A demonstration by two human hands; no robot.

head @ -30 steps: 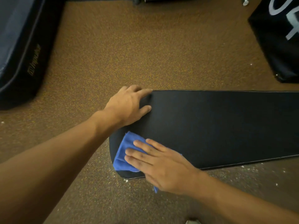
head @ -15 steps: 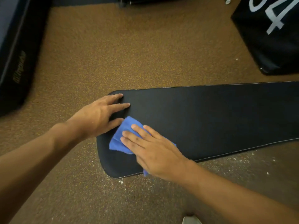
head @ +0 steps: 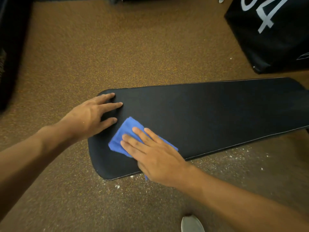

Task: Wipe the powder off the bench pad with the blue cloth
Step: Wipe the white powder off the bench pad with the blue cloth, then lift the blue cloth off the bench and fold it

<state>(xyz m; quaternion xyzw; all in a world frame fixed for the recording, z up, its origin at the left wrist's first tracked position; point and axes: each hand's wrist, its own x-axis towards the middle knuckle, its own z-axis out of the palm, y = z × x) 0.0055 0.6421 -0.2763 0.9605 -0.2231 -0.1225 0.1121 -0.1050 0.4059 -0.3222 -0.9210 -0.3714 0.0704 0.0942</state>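
ok so my right hand [head: 155,158] is lying flat on the blue cloth [head: 122,136], fingers straight and together, pinning it to the bench pad [head: 209,118] in the lower middle of the frame. left hand [head: 90,116] sits just beside it with fingers spread, palm down on the pad's rounded end at centre left. white powder [head: 222,162] is scattered on the brown floor [head: 117,47] along the pad's lower edge, black box [head: 274,34] upper right
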